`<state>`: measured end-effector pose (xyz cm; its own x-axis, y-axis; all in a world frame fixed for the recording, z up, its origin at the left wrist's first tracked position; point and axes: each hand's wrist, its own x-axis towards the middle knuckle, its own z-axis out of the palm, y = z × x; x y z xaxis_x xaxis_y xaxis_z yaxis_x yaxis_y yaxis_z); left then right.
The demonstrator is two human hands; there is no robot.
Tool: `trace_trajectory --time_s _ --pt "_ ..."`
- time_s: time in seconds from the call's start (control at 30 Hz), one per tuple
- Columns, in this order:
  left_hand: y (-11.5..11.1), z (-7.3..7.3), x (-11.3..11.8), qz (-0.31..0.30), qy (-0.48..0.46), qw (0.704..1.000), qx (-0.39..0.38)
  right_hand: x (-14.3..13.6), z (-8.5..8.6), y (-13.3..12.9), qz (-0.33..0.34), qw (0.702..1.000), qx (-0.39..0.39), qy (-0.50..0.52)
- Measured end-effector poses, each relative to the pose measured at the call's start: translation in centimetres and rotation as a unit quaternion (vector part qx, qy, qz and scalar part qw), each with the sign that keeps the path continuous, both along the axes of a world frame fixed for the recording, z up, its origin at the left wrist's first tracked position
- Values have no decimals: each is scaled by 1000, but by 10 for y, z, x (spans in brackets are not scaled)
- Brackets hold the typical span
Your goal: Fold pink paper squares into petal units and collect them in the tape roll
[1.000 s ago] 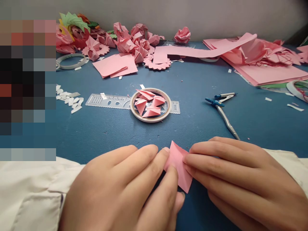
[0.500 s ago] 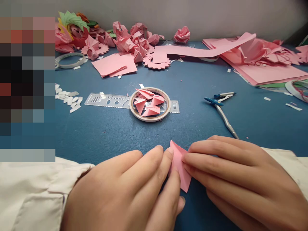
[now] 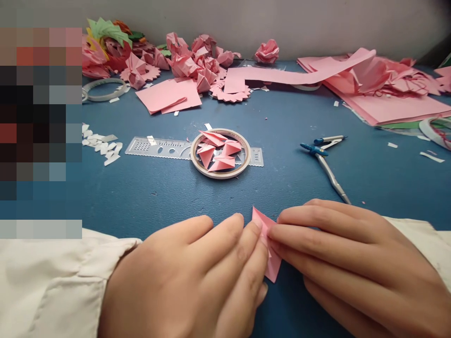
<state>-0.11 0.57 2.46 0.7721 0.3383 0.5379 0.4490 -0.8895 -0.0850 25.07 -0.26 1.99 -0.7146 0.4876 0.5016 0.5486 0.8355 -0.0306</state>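
Observation:
A small folded piece of pink paper (image 3: 273,271) lies at the front of the blue table, its pointed tip facing away from me. My left hand (image 3: 197,277) presses its fingertips onto the left side and middle of the paper, covering much of it. At the right edge, the fingers of my right hand (image 3: 355,263) hold the paper; the thumb there is hidden. Beyond my hands, a roll of double-sided tape (image 3: 196,164) rings several folded pink paper pieces (image 3: 222,163) and rests on a clear stencil ruler (image 3: 141,149).
A blue-and-grey compass (image 3: 331,176) lies right of the tape roll. Folded pink paper shapes (image 3: 183,65), a pink strip (image 3: 275,76) and pink sheets (image 3: 398,109) line the back. White paper scraps (image 3: 102,145) lie at left. A tape ring (image 3: 437,134) sits far right.
My left hand has slid to the right across the paper and now covers more of its middle. My right hand and the paper have hardly moved.

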Motion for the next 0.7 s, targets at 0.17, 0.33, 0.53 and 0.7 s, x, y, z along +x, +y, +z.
trace_trajectory --time_s 0.17,0.33,0.53,0.7 --pt "5 7 3 -11 45 999 -12 -7 -16 -5 -55 994 16 92" --pt "7 6 1 -10 28 1000 -9 -5 -21 -10 -60 992 9 114" --pt "4 4 0 9 22 1000 -3 -3 -21 -9 -60 990 21 123" --pt "-1 3 -11 5 71 996 -58 -5 -19 -6 -56 991 9 119"
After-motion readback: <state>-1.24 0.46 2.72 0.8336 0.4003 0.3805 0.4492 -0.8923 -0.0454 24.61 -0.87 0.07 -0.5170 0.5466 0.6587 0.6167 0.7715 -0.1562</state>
